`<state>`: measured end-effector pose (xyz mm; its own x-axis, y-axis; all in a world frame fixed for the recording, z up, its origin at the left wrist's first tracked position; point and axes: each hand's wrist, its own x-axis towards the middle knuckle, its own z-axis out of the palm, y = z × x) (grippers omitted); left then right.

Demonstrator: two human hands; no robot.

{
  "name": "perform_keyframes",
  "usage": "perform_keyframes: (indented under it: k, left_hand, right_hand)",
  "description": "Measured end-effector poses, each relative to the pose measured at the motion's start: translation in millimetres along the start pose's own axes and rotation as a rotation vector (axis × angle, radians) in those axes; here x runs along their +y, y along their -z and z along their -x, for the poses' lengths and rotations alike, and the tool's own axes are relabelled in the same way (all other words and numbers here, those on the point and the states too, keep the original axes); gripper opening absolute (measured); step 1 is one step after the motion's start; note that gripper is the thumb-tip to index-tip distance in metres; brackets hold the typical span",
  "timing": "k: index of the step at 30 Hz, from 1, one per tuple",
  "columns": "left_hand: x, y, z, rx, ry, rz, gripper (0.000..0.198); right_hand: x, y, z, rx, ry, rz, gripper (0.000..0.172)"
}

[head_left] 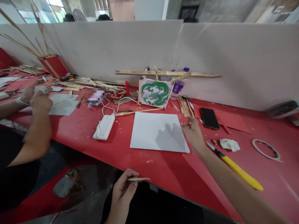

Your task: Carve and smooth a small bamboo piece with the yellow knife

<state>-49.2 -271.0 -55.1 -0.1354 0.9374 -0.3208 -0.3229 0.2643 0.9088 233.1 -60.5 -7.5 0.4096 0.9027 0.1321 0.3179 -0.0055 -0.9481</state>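
Observation:
Low at the table's front edge, my left hand (123,191) pinches a short, thin piece of bamboo (141,179) between thumb and fingers. My right hand (193,132) reaches over the right edge of a blank white sheet of paper (154,130), its fingers apart and nothing visible in them. I cannot tell whether it touches the paper. Just beyond that hand lie several bamboo strips (184,107). Behind the paper stands a panel with a green dragon picture (155,92), bamboo-edged, with a long bamboo bar (168,73) above it.
A yellow-handled knife (243,172), crumpled tissue (230,144), tape roll (266,149) and black phone (209,118) lie to the right. Left are a white power bank (104,127) with cables and a co-worker's hands (39,96). A purple-labelled bottle (177,87) stands by the white partition (233,62).

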Motion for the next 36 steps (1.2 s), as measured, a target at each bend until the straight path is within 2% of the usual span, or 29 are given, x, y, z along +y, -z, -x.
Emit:
perform_keyframes:
  k: [2,3,5,7,9,11,14,18,21,25,28,32,36]
  left_hand:
    - [8,-7.2,-4,0.042,0.061,0.060,0.036]
    - [14,-12.2,-5,0.043,0.084,0.101,0.038]
    - [26,-23.8,-6,0.092,0.102,0.202,0.040]
    - [39,-35.6,-7,0.108,0.100,0.290,0.040]
    - [49,-46.1,-5,0.086,0.114,0.342,0.036]
    - [55,-54.4,-2,0.047,0.146,0.377,0.038]
    - [57,-61.2,2,-0.050,0.147,0.318,0.037]
    - [55,-57.3,8,-0.213,0.002,0.054,0.036]
    - [55,-48.3,8,-0.221,-0.123,-0.114,0.031]
    - [62,-42.3,3,-0.168,-0.243,-0.262,0.023]
    - [67,-45.0,-1,-0.196,-0.329,-0.322,0.018]
    - [68,-46.5,-2,-0.263,-0.397,-0.361,0.012]
    - [66,-41.7,-1,-0.278,-0.483,-0.397,0.012]
  right_hand:
    - [-15,3,23,-0.045,0.116,0.089,0.046]
    - [-25,3,38,-0.135,0.156,0.119,0.040]
    - [-46,2,76,-0.447,0.117,0.057,0.027]
    - [-66,0,116,-0.731,0.048,-0.011,0.021]
    - [-80,-4,150,-0.853,-0.047,-0.093,0.021]
    - [-86,-8,172,-0.879,-0.092,-0.180,0.019]
    - [-83,-14,182,-0.774,-0.109,-0.333,0.016]
    - [-75,-10,177,-0.644,-0.120,-0.438,0.024]
    - [-74,0,176,-0.625,-0.151,-0.413,0.030]
    - [-79,9,183,-0.848,-0.262,-0.311,0.026]
    - [-85,10,189,-1.000,-0.213,-0.178,0.016]
    - [-93,10,190,-1.092,-0.139,-0.085,0.017]
    - [-94,11,190,-1.135,-0.125,-0.006,0.022]
